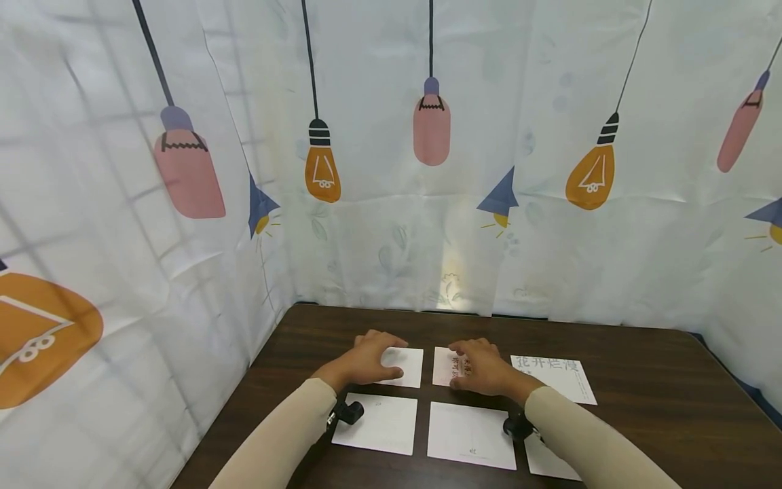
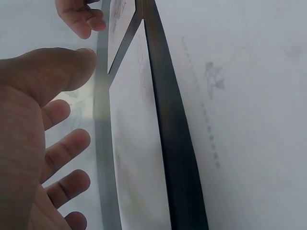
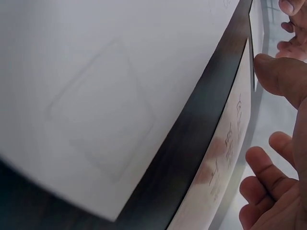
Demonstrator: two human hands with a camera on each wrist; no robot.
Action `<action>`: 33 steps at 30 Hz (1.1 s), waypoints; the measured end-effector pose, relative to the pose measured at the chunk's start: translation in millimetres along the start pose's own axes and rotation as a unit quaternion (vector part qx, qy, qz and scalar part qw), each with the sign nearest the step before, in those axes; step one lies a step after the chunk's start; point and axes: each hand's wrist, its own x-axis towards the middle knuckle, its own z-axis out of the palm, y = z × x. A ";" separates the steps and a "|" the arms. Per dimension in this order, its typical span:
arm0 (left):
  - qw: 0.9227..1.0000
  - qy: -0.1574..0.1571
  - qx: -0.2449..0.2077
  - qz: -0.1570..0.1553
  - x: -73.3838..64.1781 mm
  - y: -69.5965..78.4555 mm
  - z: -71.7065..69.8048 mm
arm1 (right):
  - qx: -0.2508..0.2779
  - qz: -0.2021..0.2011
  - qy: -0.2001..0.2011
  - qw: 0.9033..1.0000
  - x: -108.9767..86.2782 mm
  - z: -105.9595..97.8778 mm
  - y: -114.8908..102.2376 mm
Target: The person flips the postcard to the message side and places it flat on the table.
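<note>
A patterned pale curtain is hanging behind the dark tabletop. My left sleeve and right sleeve are stretching across that tabletop, where six white sheets are lying in two rows of three. The right sleeve is covering part of the near right sheet, so a sinking forearm could be dragging it askew. The near middle sheet and near left sheet are lying on my side of the hands. The far right sheet, with large characters, is lying just beside my right wrist; the far middle sheet is sitting under my right hand, the far left sheet under my left hand. Both hands are holding nothing, fingers bending loosely, thumbs standing well apart. Whether any fingertip is touching paper, I cannot tell. Thin sheets lying this flat could be slipping from a fingertip or creasing if I press unevenly. My left wrist camera and right wrist camera are jutting out and could be snagging an edge.
</note>
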 end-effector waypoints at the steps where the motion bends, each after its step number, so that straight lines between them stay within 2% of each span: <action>1: 1.000 0.000 0.001 0.000 0.9 0.7 0.6 | -0.002 0.001 0.002 1.000 -0.9 -0.6 0.9; 10: 1.000 -0.001 0.020 0.009 10.3 4.7 8.2 | -0.008 0.016 0.008 1.000 -9.7 -7.2 12.7; 16: 1.000 -0.007 0.028 -0.002 16.2 7.7 11.8 | -0.018 0.019 0.011 1.000 -13.2 -10.0 18.4; 21: 0.999 -0.008 0.039 0.003 20.4 10.4 13.4 | -0.038 0.025 0.012 0.999 -14.2 -9.8 23.9; 33: 0.999 -0.016 0.045 -0.006 28.1 14.2 19.8 | -0.044 0.026 0.011 0.999 -20.6 -15.0 34.3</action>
